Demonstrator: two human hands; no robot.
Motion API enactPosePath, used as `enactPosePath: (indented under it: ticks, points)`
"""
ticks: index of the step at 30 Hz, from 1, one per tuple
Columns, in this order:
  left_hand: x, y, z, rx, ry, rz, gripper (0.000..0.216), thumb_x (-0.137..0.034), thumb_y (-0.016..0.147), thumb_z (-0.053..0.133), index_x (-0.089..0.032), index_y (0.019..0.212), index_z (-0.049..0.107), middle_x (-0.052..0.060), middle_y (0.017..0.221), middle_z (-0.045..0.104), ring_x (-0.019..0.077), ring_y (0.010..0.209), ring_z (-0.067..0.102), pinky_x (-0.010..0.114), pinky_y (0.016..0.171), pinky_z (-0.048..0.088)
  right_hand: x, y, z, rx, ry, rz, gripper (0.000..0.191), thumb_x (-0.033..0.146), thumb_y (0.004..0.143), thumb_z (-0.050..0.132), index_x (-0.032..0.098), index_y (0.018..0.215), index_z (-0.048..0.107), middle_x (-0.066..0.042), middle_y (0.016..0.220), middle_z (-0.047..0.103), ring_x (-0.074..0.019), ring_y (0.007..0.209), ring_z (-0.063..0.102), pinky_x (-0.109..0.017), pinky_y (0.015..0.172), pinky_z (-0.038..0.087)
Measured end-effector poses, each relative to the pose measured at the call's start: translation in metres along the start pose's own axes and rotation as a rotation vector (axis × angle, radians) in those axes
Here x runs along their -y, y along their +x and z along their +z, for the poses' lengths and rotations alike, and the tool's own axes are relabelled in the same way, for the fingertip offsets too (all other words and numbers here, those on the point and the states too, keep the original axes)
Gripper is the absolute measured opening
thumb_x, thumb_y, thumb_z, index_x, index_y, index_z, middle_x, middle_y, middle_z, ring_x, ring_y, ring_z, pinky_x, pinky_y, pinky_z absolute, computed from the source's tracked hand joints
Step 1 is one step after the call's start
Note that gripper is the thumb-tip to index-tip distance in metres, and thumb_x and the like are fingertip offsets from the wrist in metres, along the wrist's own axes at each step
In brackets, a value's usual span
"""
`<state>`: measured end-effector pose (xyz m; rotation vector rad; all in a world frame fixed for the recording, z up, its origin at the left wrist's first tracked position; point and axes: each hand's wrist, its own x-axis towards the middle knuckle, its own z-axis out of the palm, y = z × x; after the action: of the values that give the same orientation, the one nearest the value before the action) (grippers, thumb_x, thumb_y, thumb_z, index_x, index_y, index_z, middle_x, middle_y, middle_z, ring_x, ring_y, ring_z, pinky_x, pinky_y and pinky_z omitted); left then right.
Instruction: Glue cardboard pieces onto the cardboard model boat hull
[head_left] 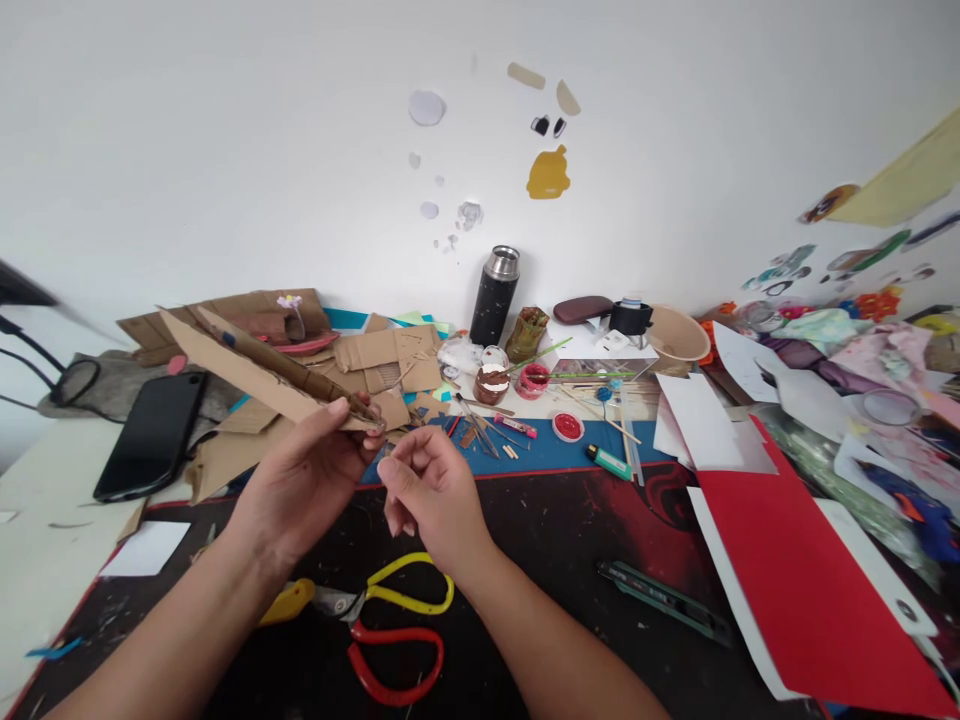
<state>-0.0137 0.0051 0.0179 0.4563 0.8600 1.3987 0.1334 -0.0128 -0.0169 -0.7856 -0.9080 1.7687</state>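
Observation:
My left hand (pixel 307 478) is closed on the near end of a long cardboard strip (pixel 247 375) with a brown painted stick along it. The strip slants up and away to the left above the desk. My right hand (pixel 429 490) hovers just right of that end, fingers curled in a loose pinch with thumb and forefinger close together. What they hold, if anything, is too small to make out. Below my wrists lie yellow scissors (pixel 401 593) and red scissors (pixel 390 660) on the dark mat (pixel 540 520).
A black phone (pixel 154 435) lies at the left. Cardboard scraps (pixel 382 360), a black flask (pixel 493 295), paint pots (pixel 532 380), a red lid (pixel 568 427) and a green lighter (pixel 609 461) crowd the back. A utility knife (pixel 664 600) and red paper (pixel 795 590) lie right.

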Motion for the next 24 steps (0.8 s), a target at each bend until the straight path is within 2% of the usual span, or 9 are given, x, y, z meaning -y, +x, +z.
enactPosePath:
  ticks: [5,10,12,18,21,24]
  points:
    - [0.008,-0.002,0.000,0.035,0.052,-0.059,0.036,-0.033,0.067,0.104,-0.014,0.092,0.086,0.005,0.080,0.080,0.0183,0.069,0.070,0.028,0.064,0.068,0.001,0.001,-0.001,-0.051,-0.001,-0.042,0.048,0.061,0.084,0.087,0.025,0.093,0.056,0.011,0.063,0.058,-0.0071,0.039,0.048,-0.019,0.038,0.034]
    - [0.015,-0.007,0.004,0.073,0.073,-0.091,0.042,-0.038,0.066,0.105,-0.014,0.093,0.085,0.005,0.078,0.080,0.0253,0.062,0.071,0.037,0.042,0.065,0.000,0.002,-0.003,-0.093,-0.017,-0.055,0.044,0.055,0.085,0.086,0.025,0.094,0.056,0.011,0.063,0.058,-0.0070,0.039,0.048,-0.019,0.038,0.033]
    - [0.017,-0.008,0.005,0.084,0.072,-0.106,0.043,-0.039,0.066,0.105,-0.014,0.095,0.084,0.004,0.074,0.078,0.0268,0.060,0.071,0.040,0.039,0.064,-0.001,0.002,-0.003,-0.097,-0.021,-0.052,0.043,0.054,0.085,0.086,0.025,0.093,0.056,0.011,0.063,0.058,-0.0071,0.039,0.048,-0.020,0.038,0.033]
    - [0.022,-0.007,0.002,0.028,0.031,-0.058,0.033,-0.030,0.071,0.103,-0.015,0.094,0.084,0.004,0.086,0.081,0.0190,0.071,0.074,0.029,0.064,0.068,0.001,0.003,-0.003,-0.133,-0.039,-0.067,0.037,0.051,0.086,0.083,0.025,0.092,0.057,0.010,0.062,0.060,-0.0074,0.040,0.047,-0.020,0.038,0.035]
    - [0.025,-0.007,0.001,0.007,0.007,-0.056,0.030,-0.027,0.073,0.102,-0.016,0.094,0.083,0.005,0.088,0.082,0.0189,0.076,0.075,0.028,0.070,0.066,0.002,0.003,-0.003,-0.138,-0.052,-0.086,0.034,0.049,0.088,0.082,0.025,0.091,0.057,0.011,0.061,0.060,-0.0076,0.040,0.046,-0.020,0.038,0.036]
    - [0.027,-0.008,0.003,-0.021,0.005,-0.030,0.039,-0.030,0.068,0.106,-0.013,0.095,0.084,0.005,0.087,0.081,0.0179,0.075,0.074,0.026,0.070,0.066,0.002,0.003,-0.003,-0.134,-0.050,-0.111,0.033,0.047,0.089,0.082,0.025,0.090,0.058,0.011,0.059,0.060,-0.0073,0.039,0.045,-0.020,0.038,0.035]
